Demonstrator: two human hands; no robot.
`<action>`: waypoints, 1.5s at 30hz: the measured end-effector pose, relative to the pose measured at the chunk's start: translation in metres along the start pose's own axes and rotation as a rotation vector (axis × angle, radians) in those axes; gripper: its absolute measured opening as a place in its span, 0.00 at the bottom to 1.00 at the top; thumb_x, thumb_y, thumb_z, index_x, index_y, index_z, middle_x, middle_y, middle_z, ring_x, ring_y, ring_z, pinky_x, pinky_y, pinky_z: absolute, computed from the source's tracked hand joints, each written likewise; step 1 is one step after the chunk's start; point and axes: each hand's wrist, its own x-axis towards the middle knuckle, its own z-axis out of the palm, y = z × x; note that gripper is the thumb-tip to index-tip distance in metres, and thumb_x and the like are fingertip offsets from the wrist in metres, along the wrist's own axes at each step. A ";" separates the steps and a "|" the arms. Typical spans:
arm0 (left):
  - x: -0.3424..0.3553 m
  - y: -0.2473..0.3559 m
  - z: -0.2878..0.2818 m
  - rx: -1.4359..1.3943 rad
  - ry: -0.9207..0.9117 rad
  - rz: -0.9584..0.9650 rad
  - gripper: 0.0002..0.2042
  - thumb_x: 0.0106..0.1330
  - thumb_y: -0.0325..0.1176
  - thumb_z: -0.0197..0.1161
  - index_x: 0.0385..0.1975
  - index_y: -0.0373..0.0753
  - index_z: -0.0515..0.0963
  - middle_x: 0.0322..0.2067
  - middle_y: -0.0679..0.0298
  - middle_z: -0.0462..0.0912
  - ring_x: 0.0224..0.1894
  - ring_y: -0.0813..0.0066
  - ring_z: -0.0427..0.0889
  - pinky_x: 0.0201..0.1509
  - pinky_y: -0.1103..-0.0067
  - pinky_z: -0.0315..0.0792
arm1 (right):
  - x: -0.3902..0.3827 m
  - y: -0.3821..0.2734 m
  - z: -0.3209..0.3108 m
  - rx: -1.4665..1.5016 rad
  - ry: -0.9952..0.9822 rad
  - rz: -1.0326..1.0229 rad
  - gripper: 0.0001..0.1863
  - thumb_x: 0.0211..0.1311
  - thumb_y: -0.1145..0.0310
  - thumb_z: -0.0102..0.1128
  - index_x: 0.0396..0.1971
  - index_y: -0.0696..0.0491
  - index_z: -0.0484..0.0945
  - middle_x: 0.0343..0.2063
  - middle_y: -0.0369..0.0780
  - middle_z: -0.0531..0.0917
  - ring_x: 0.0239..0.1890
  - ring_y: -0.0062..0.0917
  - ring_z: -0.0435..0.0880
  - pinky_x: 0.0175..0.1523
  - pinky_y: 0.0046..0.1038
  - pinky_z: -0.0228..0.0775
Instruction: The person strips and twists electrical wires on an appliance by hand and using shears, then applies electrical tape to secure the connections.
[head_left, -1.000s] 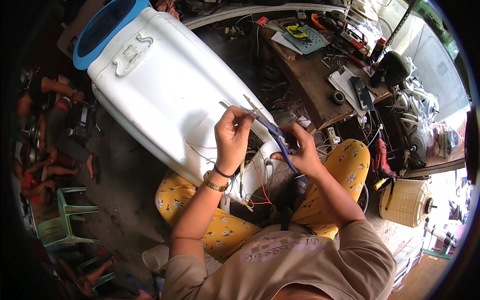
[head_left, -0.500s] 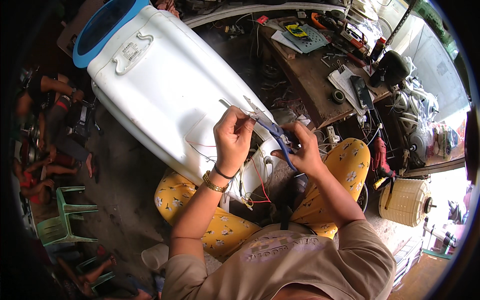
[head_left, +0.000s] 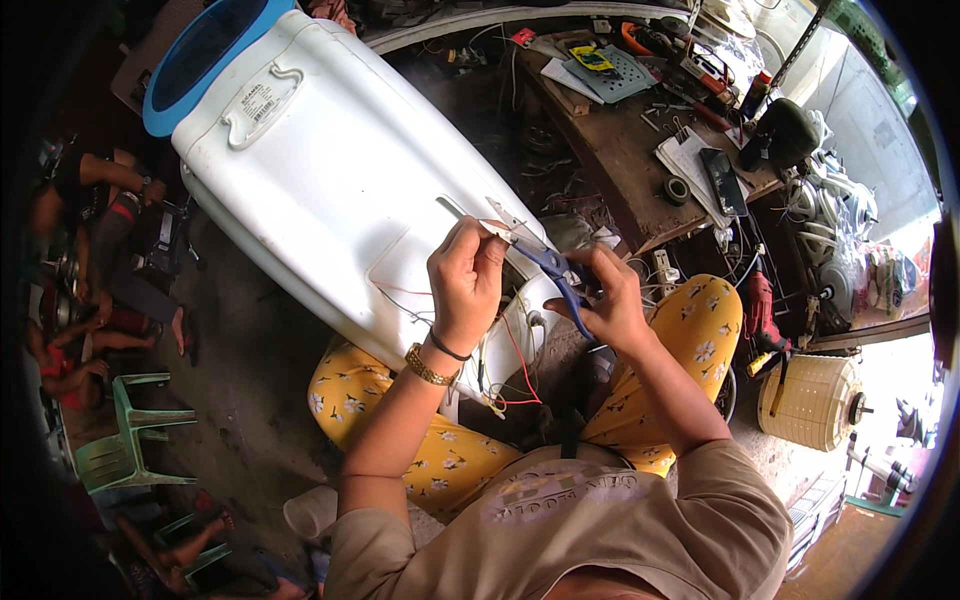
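Note:
My right hand (head_left: 612, 305) grips blue-handled scissors (head_left: 550, 262), their silver blades pointing up and left, spread apart. The fingertips of my left hand (head_left: 466, 275) are pinched on a small, thin, pale piece beside the blades; its kind is too small to make out. Both hands are above the lower end of a white plastic washing machine body (head_left: 330, 165), which lies on its back or side with a blue-framed lid (head_left: 215, 50) at the far left. Below my hands, loose red (head_left: 522, 365) and other wires trail from an opening at that end.
A brown wooden workbench (head_left: 620, 160) with tools, papers and a tape roll (head_left: 676, 190) stands at right. Near my knee are a red drill (head_left: 762, 310) and a cream ribbed drum (head_left: 815, 400). Green chairs (head_left: 125, 440) and other people are at left.
My hands hold nearly the same place. The pale piece at my left fingertips has shifted slightly against the scissor blades, and a reddish thin strip now shows there.

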 end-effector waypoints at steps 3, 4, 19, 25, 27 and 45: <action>-0.001 0.004 0.001 -0.059 -0.013 -0.043 0.06 0.70 0.29 0.59 0.34 0.33 0.76 0.23 0.62 0.76 0.22 0.76 0.71 0.27 0.80 0.66 | 0.002 0.000 -0.002 -0.074 0.013 -0.028 0.31 0.38 0.65 0.81 0.44 0.58 0.78 0.31 0.41 0.79 0.31 0.30 0.80 0.35 0.28 0.72; -0.002 0.003 0.001 -0.071 -0.014 -0.053 0.06 0.70 0.29 0.59 0.34 0.33 0.76 0.23 0.62 0.75 0.22 0.77 0.70 0.27 0.80 0.66 | 0.003 0.001 -0.002 -0.096 0.019 -0.053 0.30 0.38 0.65 0.81 0.44 0.58 0.78 0.32 0.41 0.79 0.31 0.30 0.81 0.35 0.28 0.72; 0.009 0.004 -0.010 0.108 -0.224 0.091 0.06 0.71 0.30 0.55 0.34 0.34 0.76 0.22 0.55 0.79 0.23 0.54 0.80 0.25 0.71 0.70 | -0.010 0.011 0.009 0.434 -0.108 0.146 0.32 0.39 0.59 0.85 0.43 0.56 0.77 0.28 0.32 0.76 0.26 0.14 0.70 0.29 0.21 0.63; 0.007 -0.003 -0.010 0.064 -0.239 0.061 0.07 0.72 0.31 0.55 0.34 0.35 0.76 0.25 0.58 0.82 0.24 0.60 0.82 0.27 0.73 0.72 | -0.015 0.013 0.016 0.865 -0.230 0.314 0.37 0.41 0.50 0.82 0.47 0.56 0.74 0.29 0.32 0.76 0.28 0.14 0.73 0.33 0.18 0.64; 0.008 0.003 -0.010 0.060 -0.271 0.017 0.07 0.73 0.31 0.54 0.35 0.36 0.76 0.26 0.60 0.84 0.25 0.63 0.83 0.28 0.74 0.72 | -0.013 0.014 0.008 1.059 -0.319 0.422 0.36 0.44 0.46 0.79 0.45 0.55 0.74 0.26 0.30 0.74 0.24 0.14 0.72 0.29 0.17 0.62; -0.003 -0.033 0.009 -0.229 -0.320 -0.393 0.12 0.75 0.35 0.53 0.34 0.33 0.74 0.20 0.69 0.70 0.23 0.84 0.63 0.27 0.82 0.62 | 0.089 0.196 -0.028 -0.921 0.025 0.408 0.22 0.52 0.67 0.67 0.48 0.54 0.78 0.51 0.53 0.73 0.50 0.50 0.75 0.55 0.45 0.71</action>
